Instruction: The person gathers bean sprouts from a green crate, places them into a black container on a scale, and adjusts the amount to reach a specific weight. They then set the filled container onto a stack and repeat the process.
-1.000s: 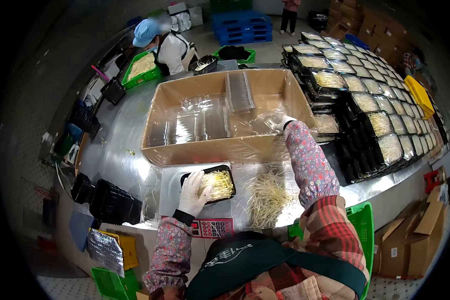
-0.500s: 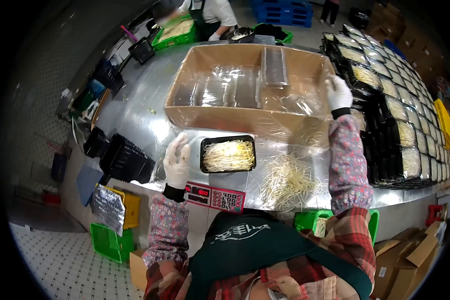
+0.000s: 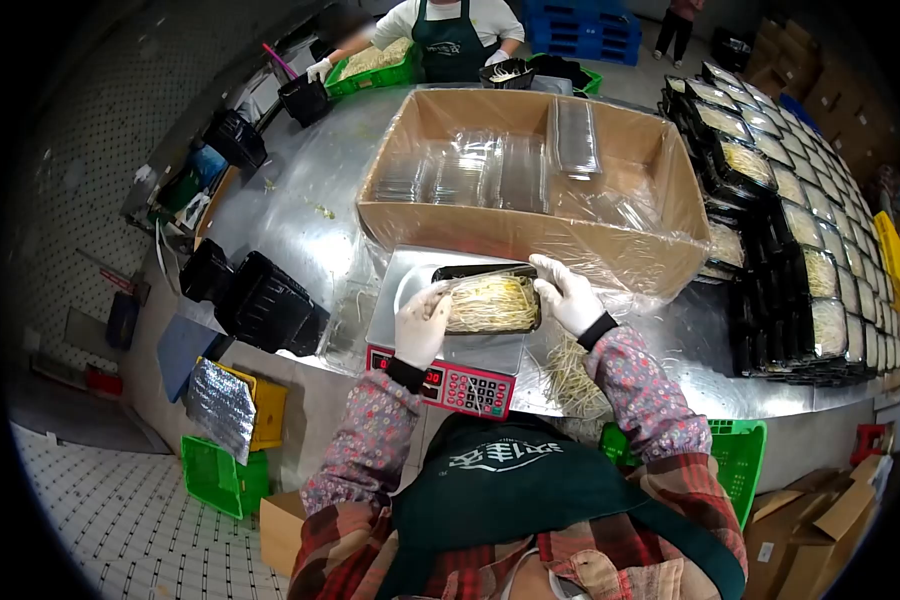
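Observation:
A black tray of bean sprouts [image 3: 492, 306] sits on the steel platform of a red digital scale [image 3: 460, 390]. A thin glossy sheen over the sprouts looks like a clear plastic lid [image 3: 515, 284], though its outline is hard to make out. My left hand [image 3: 423, 325], in a white glove, has its fingers closed at the tray's left end. At the right end, my gloved right hand [image 3: 572, 298] grips the edge between thumb and fingers. Loose bean sprouts [image 3: 573, 380] lie on the steel table, partly hidden below my right forearm.
Behind the scale stands a cardboard box [image 3: 530, 232] holding clear lids [image 3: 574, 135]. Filled trays [image 3: 805, 225] are stacked high at right. Empty black trays [image 3: 270, 305] lie at left. A co-worker [image 3: 450, 40] stands across the table beside a green crate [image 3: 375, 77].
My right hand has come from the box's right side to the tray's right end. My left hand has moved right onto the tray's left end. The co-worker's arm now reaches toward a black container.

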A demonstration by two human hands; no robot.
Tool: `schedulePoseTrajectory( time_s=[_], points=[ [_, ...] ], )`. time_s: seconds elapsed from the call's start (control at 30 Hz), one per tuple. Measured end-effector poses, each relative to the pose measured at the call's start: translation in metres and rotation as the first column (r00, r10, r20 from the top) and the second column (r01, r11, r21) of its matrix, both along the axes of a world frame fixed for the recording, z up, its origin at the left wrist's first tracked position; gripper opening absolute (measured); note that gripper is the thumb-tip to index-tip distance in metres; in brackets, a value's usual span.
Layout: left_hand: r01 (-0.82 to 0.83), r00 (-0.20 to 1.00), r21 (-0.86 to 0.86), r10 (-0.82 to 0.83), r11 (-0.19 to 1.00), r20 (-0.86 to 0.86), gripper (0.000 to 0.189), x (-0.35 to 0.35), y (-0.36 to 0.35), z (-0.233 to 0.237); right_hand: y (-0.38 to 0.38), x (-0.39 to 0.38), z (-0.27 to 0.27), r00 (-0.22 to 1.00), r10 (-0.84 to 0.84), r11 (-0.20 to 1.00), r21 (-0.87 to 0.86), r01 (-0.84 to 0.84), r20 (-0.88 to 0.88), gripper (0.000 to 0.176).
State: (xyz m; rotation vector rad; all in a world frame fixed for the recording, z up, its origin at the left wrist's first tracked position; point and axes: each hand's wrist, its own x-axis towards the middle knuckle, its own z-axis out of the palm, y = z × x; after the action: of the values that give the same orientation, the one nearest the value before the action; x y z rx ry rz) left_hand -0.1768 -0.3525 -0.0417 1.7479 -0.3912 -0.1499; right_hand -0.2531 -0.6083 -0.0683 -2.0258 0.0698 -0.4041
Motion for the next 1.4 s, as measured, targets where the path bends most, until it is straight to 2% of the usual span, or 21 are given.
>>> schedulePoseTrajectory(
  time_s=[0.07,0.1,0.17,0.2,0.27,0.3,0.33,0.4,0.57,0.6,0.67,0.77,0.83,0.93,0.97,1.07,1.1,1.23,1.3,1.37,1.4],
  points=[
    [-0.136,0.920,0.237,0.033,0.962,0.392,0.030,0.028,-0.006,-0.021,0.003,0.013,0.002,0.981,-0.176,0.938,-0.316,0.143,-0.078,0.040],
    [-0.195,0.929,0.440,0.021,0.876,0.370,0.032,0.040,-0.007,-0.022,0.008,0.020,0.003,0.969,-0.218,0.877,-0.458,0.145,-0.112,0.039],
    [-0.243,0.932,0.575,0.024,0.782,0.361,0.033,0.063,-0.008,-0.045,0.018,0.031,0.004,0.902,-0.306,0.838,-0.535,0.104,-0.304,0.038],
    [-0.167,0.959,0.463,0.034,0.870,0.283,0.033,0.074,-0.006,-0.066,0.020,0.032,0.004,0.899,-0.311,0.855,-0.504,0.122,-0.309,0.037],
    [-0.033,0.993,0.194,0.010,0.980,0.120,0.032,0.092,-0.003,-0.098,-0.002,0.056,-0.076,0.955,-0.200,0.978,-0.108,0.181,-0.217,0.032],
    [0.012,0.998,0.089,-0.007,0.996,-0.065,0.031,0.094,-0.001,-0.095,0.003,0.058,-0.070,0.974,-0.165,0.978,0.104,0.182,-0.152,0.030],
    [0.037,0.968,-0.024,-0.042,0.999,-0.247,0.030,0.094,0.001,-0.093,0.006,0.052,-0.063,0.964,-0.122,0.833,0.504,0.229,-0.237,0.016],
    [-0.015,0.869,-0.215,-0.094,0.977,-0.486,0.023,0.088,-0.002,-0.075,0.004,0.054,-0.067,0.950,-0.109,0.772,0.577,0.266,-0.293,0.010],
    [-0.084,0.973,-0.070,0.066,0.994,-0.221,0.017,0.092,-0.011,-0.097,0.013,0.057,-0.074,0.954,-0.217,0.704,0.643,0.300,-0.207,0.013],
    [-0.072,0.976,-0.076,0.055,0.994,-0.209,0.017,0.093,-0.009,-0.100,0.013,0.059,-0.076,0.966,-0.224,0.778,0.573,0.257,-0.129,0.018],
    [0.028,0.981,-0.173,-0.061,0.985,-0.186,0.022,0.089,0.001,-0.094,0.010,0.036,-0.051,0.930,-0.175,0.839,0.445,0.313,-0.324,0.027],
    [-0.025,0.827,-0.044,-0.004,0.999,-0.562,0.053,0.051,0.025,-0.046,0.010,-0.005,-0.009,0.874,-0.039,0.837,0.461,0.293,-0.484,0.043],
    [0.032,0.769,-0.132,-0.109,0.991,-0.630,0.048,0.029,0.041,-0.057,0.016,-0.027,-0.016,0.854,0.192,0.758,0.626,0.185,-0.484,0.035],
    [-0.105,0.702,-0.424,-0.235,0.900,-0.673,0.026,0.007,0.038,-0.061,0.034,-0.035,-0.043,0.950,0.116,0.391,0.892,0.226,-0.291,0.026],
    [-0.144,0.712,-0.428,-0.207,0.892,-0.671,0.023,0.005,0.033,-0.064,0.040,-0.037,-0.046,0.967,0.043,0.353,0.910,0.219,-0.249,0.025],
    [-0.086,0.781,-0.439,-0.214,0.894,-0.587,0.016,-0.003,0.021,-0.044,0.045,-0.050,-0.028,0.974,-0.030,0.380,0.899,0.217,-0.223,0.025],
    [-0.013,0.790,-0.470,-0.279,0.883,-0.546,0.015,-0.003,0.018,-0.033,0.047,-0.059,-0.020,0.969,-0.059,0.508,0.828,0.237,-0.241,0.026],
    [0.226,0.764,-0.389,-0.410,0.893,-0.498,0.016,0.001,0.005,0.002,0.007,-0.089,-0.013,0.977,0.066,0.723,0.684,0.094,-0.204,0.029],
    [0.323,0.719,-0.375,-0.483,0.869,-0.500,0.019,-0.001,-0.009,0.007,-0.016,-0.100,0.013,0.988,-0.116,0.851,0.502,0.151,-0.101,0.030],
    [0.367,0.705,-0.316,-0.483,0.875,-0.520,0.024,-0.008,-0.033,-0.005,-0.031,-0.110,0.021,0.988,-0.010,0.962,0.270,0.052,-0.155,0.028],
    [0.384,0.680,-0.345,-0.516,0.856,-0.521,0.026,-0.010,-0.046,-0.007,-0.043,-0.116,0.028,0.958,0.081,0.957,0.290,0.003,-0.276,0.026]
  ],
)
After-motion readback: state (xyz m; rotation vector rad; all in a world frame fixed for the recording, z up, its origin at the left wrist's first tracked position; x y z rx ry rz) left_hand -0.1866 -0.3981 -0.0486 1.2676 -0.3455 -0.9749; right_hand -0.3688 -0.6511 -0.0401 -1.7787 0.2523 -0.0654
